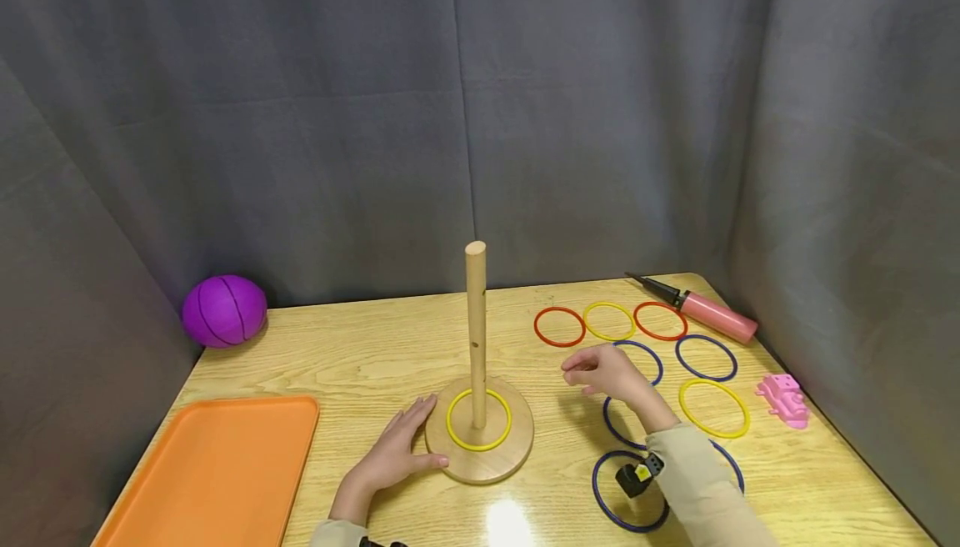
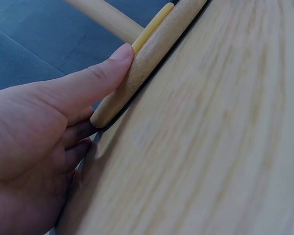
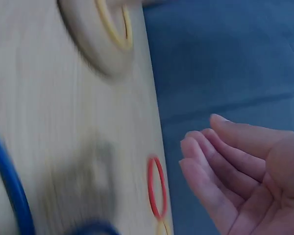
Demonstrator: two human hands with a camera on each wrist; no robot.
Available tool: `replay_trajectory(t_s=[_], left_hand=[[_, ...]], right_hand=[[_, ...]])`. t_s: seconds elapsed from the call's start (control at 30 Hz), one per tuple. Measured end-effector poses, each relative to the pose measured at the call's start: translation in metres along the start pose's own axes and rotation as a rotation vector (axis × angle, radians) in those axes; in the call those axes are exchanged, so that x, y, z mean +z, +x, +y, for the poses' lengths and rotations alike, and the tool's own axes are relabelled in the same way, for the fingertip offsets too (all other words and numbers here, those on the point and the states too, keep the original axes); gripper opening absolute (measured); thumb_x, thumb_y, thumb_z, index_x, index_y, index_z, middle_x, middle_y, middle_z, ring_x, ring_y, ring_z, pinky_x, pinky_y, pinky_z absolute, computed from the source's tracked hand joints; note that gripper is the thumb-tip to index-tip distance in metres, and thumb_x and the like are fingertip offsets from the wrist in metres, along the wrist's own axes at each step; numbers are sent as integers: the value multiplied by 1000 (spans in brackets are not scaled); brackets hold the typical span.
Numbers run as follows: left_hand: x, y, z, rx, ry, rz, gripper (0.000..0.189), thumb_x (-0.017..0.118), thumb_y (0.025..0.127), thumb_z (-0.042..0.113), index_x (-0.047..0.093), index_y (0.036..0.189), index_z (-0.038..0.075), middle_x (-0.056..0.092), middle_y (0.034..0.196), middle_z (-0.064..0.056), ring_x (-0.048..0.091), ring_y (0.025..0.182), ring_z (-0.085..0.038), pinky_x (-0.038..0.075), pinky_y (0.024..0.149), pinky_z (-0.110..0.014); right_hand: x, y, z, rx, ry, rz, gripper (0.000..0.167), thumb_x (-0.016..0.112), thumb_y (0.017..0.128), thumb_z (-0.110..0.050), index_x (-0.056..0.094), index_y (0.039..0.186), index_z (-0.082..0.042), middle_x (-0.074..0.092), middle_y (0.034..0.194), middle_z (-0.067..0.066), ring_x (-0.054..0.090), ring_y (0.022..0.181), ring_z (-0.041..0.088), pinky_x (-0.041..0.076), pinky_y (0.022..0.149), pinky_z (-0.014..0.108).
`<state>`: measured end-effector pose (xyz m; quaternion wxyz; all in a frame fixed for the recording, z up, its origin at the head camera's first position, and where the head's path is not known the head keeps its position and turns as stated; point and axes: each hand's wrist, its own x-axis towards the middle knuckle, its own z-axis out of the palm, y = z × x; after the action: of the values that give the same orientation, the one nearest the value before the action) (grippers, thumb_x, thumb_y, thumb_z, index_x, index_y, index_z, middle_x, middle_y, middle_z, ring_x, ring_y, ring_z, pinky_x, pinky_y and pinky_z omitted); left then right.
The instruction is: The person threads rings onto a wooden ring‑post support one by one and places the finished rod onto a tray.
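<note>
Standing on the desk (image 1: 375,347), the wooden stand (image 1: 477,305) has its round base (image 1: 487,468) touched by the left hand (image 1: 397,451), fingers spread wide (probably bracing it against tipping). The right hand (image 1: 609,373) hovers nearby, fingers loosely curved, parted, empty. The yellow ring (image 1: 480,449) encircles the post (image 1: 478,372), lying on the base.

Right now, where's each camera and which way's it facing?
Head: on the head, facing forward and down at the table; left hand, right hand and sleeves show.
Left wrist: on that wrist, facing the wooden stand; left hand shows.
Right wrist: on that wrist, facing table and curtain; right hand shows.
Wrist views share the stand's yellow ring.
</note>
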<state>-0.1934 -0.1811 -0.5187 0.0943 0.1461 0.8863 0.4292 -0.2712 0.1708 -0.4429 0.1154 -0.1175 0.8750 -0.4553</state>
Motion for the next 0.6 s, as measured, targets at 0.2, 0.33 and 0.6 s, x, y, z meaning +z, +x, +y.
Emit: replay_trajectory(t_s=[0.2, 0.33, 0.6], left_hand=[[0, -1, 1, 26, -3, 7, 99, 78, 78, 37, 24, 153, 2, 21, 159, -24, 13, 149, -41, 3, 121, -61], [-1, -1, 1, 26, -3, 7, 99, 78, 78, 37, 24, 153, 2, 21, 159, -24, 13, 149, -42, 2, 121, -61], [0, 0, 0, 26, 7, 7, 99, 78, 78, 38, 24, 153, 3, 22, 159, -23, 13, 149, -41, 3, 121, -61]], right_hand=[[-36, -11, 16, -11, -174, 70, 22, 68, 88, -9, 69, 105, 5, 73, 93, 15, 70, 85, 29, 62, 69, 36], [-48, -16, 28, -28, -303, 126, 20, 70, 86, -8, 70, 100, 6, 73, 90, 16, 69, 78, 24, 59, 66, 34], [-53, -21, 46, 34, -503, 195, 18, 72, 81, -8, 71, 93, 4, 73, 85, 14, 67, 81, 29, 53, 74, 43]])
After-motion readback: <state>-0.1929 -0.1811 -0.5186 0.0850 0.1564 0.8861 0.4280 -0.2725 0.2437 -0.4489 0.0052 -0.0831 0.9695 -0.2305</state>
